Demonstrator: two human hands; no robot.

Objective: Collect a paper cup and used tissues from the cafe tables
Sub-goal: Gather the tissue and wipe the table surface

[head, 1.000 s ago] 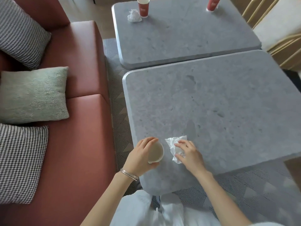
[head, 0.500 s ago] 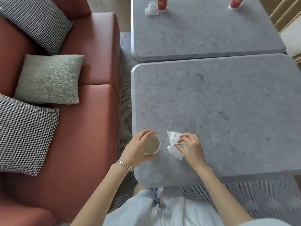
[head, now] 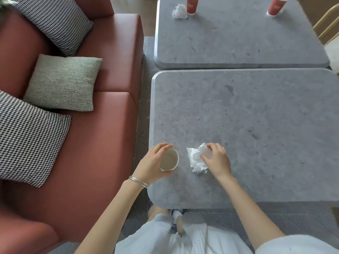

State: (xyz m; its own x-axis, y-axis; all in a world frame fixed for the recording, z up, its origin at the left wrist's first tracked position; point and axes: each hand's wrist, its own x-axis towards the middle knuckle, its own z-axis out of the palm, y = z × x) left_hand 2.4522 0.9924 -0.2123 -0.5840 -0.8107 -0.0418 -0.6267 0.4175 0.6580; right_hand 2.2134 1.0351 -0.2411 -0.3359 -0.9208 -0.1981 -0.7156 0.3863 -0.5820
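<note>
My left hand (head: 153, 163) is wrapped around a paper cup (head: 169, 159) near the left front corner of the near grey table (head: 256, 125); I look down into its pale inside. Just right of the cup lies a crumpled white tissue (head: 197, 159), and the fingers of my right hand (head: 216, 160) pinch its right side. On the far grey table (head: 238, 39) another crumpled tissue (head: 179, 11) lies beside a red paper cup (head: 191, 5), and a second red cup (head: 277, 6) stands at the far right.
A red-brown sofa (head: 102, 143) runs along the left of both tables, with two houndstooth cushions (head: 27, 142) and a grey-green cushion (head: 62, 82). A narrow strip of patterned carpet (head: 142, 129) separates sofa and tables. A yellow chair frame (head: 328, 28) stands at the far right.
The view has swung so the tables sit more squarely ahead. My right hand has gathered the tissue into a tighter bunch under its fingers. The left hand stays on the cup.
</note>
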